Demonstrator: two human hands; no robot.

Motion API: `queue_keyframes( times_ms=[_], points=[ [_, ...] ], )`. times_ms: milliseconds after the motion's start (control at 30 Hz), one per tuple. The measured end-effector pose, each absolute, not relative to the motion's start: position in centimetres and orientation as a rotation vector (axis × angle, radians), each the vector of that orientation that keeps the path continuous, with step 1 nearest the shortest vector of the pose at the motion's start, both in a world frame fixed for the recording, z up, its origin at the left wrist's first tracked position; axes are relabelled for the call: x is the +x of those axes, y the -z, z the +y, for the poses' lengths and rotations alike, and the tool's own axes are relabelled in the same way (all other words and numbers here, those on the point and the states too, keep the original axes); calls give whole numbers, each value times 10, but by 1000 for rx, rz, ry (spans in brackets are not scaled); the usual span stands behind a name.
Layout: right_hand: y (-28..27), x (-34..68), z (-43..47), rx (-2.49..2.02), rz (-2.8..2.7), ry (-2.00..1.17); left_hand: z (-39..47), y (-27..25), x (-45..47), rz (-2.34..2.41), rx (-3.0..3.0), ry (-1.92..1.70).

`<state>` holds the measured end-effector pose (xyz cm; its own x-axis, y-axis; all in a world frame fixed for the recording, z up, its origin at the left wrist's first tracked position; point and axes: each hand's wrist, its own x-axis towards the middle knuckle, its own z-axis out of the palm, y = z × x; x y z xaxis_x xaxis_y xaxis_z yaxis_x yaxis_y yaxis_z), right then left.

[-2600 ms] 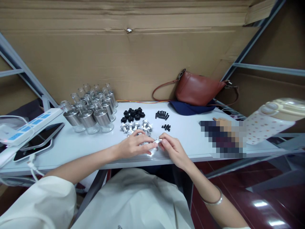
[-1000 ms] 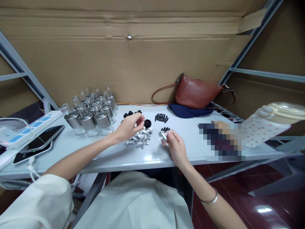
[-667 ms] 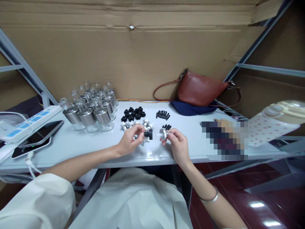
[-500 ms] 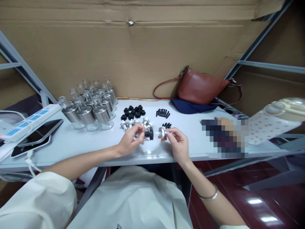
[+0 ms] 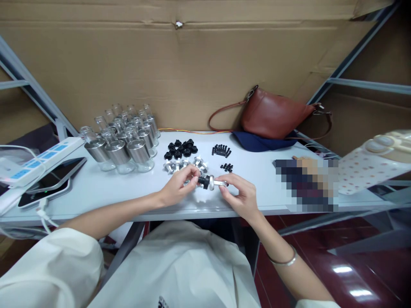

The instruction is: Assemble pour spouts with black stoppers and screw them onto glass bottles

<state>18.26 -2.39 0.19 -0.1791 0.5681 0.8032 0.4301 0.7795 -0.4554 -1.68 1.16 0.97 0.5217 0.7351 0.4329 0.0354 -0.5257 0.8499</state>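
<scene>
My left hand (image 5: 177,187) pinches a black ribbed stopper (image 5: 203,182) between thumb and fingertips, over the front of the table. My right hand (image 5: 242,197) has its thumb and fingers about the narrow end of a silver pour spout (image 5: 212,183), which lies level with its round flange against the stopper. Whether the spout's stem is fully inside the stopper I cannot tell. Just behind my hands lie several silver spouts (image 5: 177,165), partly hidden by my left hand. Beyond them sits a cluster of black stoppers (image 5: 180,149).
Glass bottles with steel sleeves (image 5: 117,156) stand at the left, near a power strip (image 5: 48,160) and a tablet-like device (image 5: 54,182). Small black tubes (image 5: 221,149) and shorter black pieces (image 5: 226,167) lie behind my right hand. A brown bag (image 5: 276,113) rests on dark blue cloth (image 5: 257,143).
The silver spout and black stopper were apart and now meet end to end. My right hand's fingers have shifted back along the spout. The view has moved slightly.
</scene>
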Motion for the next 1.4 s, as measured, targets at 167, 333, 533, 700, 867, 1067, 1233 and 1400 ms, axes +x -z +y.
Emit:
queue_keyframes(
  times_ms=[167, 333, 533, 700, 867, 1067, 1233, 1400],
  points=[
    [-1, 183, -26, -739, -1850, 53, 14, -11, -16, 615, 1740, -994],
    [3, 183, -26, -695, -1853, 166, 12, -17, -17, 545, 1557, -953],
    [6, 184, -24, -669, -1888, 168, 17, -18, -19, 468, 1423, -962],
    [7, 184, -22, -697, -1871, 178, 18, -18, -19, 518, 1497, -956],
    [4, 182, -23, -797, -1840, 60, 16, -14, -20, 561, 1637, -1005],
    [3, 184, -21, -910, -1814, -171, 13, -11, -23, 651, 2020, -1166],
    [2, 186, -21, -931, -1844, -274, 13, -11, -26, 591, 2265, -1253],
    [2, 184, -23, -730, -1866, -5, 13, -14, -24, 644, 1934, -1058]
  ],
)
